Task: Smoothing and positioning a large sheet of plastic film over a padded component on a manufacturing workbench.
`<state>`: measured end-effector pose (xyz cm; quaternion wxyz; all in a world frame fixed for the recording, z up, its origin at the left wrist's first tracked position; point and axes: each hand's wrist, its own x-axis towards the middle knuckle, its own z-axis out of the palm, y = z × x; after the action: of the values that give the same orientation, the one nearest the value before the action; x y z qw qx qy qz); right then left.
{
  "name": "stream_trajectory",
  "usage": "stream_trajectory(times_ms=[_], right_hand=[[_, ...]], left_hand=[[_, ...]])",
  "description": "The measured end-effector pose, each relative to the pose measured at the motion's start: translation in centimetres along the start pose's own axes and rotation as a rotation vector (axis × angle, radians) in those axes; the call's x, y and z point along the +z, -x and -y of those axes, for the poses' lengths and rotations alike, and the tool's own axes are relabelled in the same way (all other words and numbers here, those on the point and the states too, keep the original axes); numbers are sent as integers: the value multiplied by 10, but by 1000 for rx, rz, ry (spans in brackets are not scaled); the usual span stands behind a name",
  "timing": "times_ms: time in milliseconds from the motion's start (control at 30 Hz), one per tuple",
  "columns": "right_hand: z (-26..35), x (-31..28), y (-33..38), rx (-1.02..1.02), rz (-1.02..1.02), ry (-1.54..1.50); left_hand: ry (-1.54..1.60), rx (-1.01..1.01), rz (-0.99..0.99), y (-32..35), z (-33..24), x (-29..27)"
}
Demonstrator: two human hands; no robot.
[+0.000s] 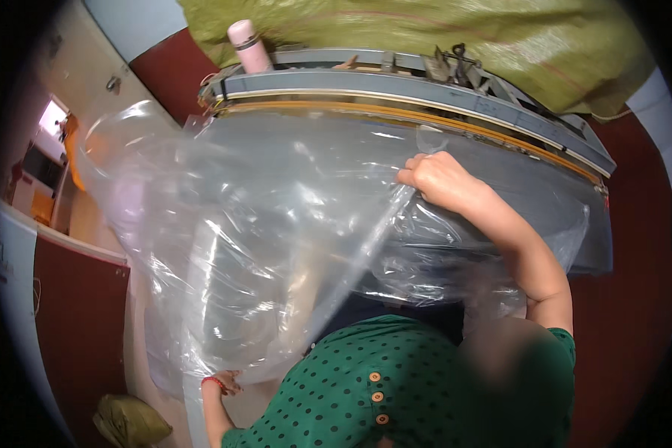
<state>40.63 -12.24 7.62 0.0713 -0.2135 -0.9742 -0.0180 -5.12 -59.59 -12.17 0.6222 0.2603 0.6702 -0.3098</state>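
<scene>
A large clear plastic sheet (254, 246) spreads in loose, shiny folds over a grey work surface (515, 168) and hangs down in front of me. My right hand (437, 178) is closed, pinching a gathered edge of the sheet near the far middle of the surface. Low on the left, my left hand (228, 382), with a red bracelet at the wrist, has its fingers bent at the sheet's near edge and appears to grip it. The fold of plastic slants between the two hands. Part of the left fingers is hard to make out.
Behind the surface runs a long grey metal frame (396, 88) with an orange strip. On it stand a pink bottle (250, 48) and dark metal clamps (459, 67). A yellow-green woven sheet (425, 26) lies beyond. An olive sack (131, 420) sits at lower left, near a doorway.
</scene>
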Motion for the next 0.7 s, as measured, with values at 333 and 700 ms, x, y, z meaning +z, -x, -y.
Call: stream_trajectory(times_ms=[333,700], right_hand=[[-15,-6,68,35,-373,-44],[-35,-20,166,150,-555,-48]], left_hand=[[-324,1271,-1262,230,-324,-123],[155,1507,-261,211,-602,-114]])
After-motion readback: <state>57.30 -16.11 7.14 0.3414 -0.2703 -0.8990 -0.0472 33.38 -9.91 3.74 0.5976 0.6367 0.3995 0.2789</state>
